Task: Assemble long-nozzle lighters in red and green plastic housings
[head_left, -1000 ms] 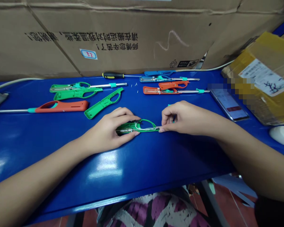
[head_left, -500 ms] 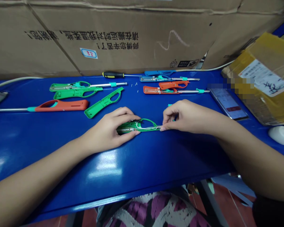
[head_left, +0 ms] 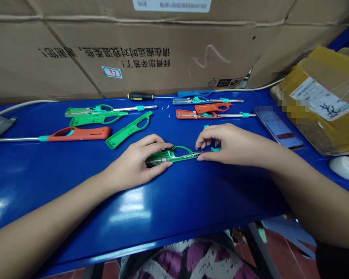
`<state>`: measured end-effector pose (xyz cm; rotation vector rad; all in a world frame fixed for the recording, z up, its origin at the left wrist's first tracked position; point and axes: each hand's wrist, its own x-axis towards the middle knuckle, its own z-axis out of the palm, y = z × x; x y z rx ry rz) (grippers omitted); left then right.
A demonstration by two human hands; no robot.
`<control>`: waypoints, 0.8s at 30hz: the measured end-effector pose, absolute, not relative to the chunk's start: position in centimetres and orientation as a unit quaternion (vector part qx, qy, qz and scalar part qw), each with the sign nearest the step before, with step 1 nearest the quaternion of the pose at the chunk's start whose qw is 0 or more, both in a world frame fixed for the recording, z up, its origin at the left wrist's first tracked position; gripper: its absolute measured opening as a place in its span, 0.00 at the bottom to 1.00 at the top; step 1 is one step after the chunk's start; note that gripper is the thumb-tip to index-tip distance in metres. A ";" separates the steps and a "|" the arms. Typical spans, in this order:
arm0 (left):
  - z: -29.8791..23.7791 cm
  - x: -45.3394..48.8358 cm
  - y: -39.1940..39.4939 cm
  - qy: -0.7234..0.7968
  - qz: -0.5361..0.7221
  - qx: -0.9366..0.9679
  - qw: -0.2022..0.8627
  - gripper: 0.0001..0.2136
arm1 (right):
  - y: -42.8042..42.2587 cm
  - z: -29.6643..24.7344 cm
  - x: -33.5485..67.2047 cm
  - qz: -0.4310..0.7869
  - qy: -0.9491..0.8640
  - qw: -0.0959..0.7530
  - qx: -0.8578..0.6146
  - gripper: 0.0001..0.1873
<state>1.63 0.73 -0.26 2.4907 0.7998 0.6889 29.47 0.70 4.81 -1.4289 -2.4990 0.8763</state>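
My left hand (head_left: pixel 135 161) is closed around the handle end of an opened green lighter (head_left: pixel 184 157), thumb on the near side and fingers on the far side. Inside the shell show a clear fuel tank and white wires running along below the trigger loop. My right hand (head_left: pixel 235 144) hovers at the metal tube on the lighter's right end, its thumb and fingertips apart. A teal piece (head_left: pixel 216 149) shows beneath its palm. Behind my left hand lies a loose green shell half (head_left: pixel 128 130).
Opened green (head_left: pixel 90 111), orange (head_left: pixel 189 114) and blue (head_left: pixel 183 100) lighters lie at the back, near a screwdriver (head_left: pixel 139 96). Left is a closed orange lighter (head_left: pixel 87 133). A phone (head_left: pixel 279 130), a taped box (head_left: pixel 322 104) and a white mouse (head_left: pixel 346 167) stand right. Cardboard (head_left: pixel 163 83) walls the back.
My right fingers have parted from their pinch at the tube's base, showing more of the tube. My left hand keeps its hold. The view has tilted up slightly.
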 end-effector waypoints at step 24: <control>-0.4 2.1 -0.3 0.259 0.344 0.887 0.167 0.14 | -0.4 0.9 26.3 0.193 -0.882 0.285 -0.321 0.01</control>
